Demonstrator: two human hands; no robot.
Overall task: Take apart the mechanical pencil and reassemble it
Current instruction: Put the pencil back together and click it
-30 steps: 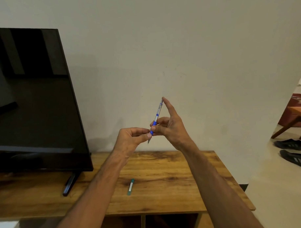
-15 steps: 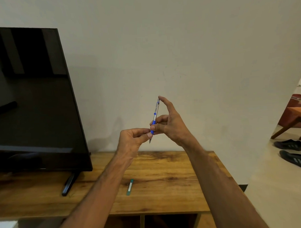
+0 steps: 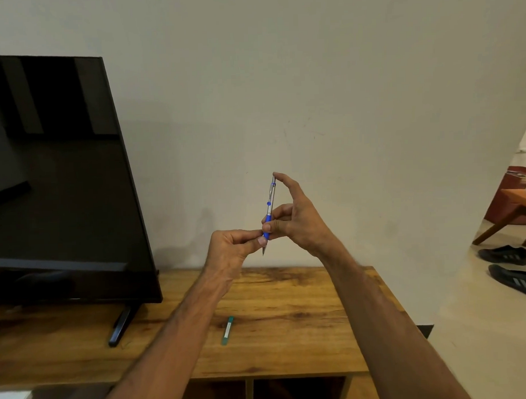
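In the head view, you hold the pencil (image 3: 269,211) in mid-air at frame centre, above the table (image 3: 305,341). Its long axis runs nearly upright, tip down, top leaning slightly right. Your right hand (image 3: 298,219) pinches the blue grip between thumb and a curled finger, with the index fingertip (image 3: 280,177) touching the top end. Your left hand (image 3: 230,248) comes in from the left and pinches the lowest part of the pencil, just above the tip, so it is the hand nearer the nose cone and, I judge, the one to unscrew it. Count: one pencil, two hands, and one small green tube (image 3: 227,330) lying on the table below.
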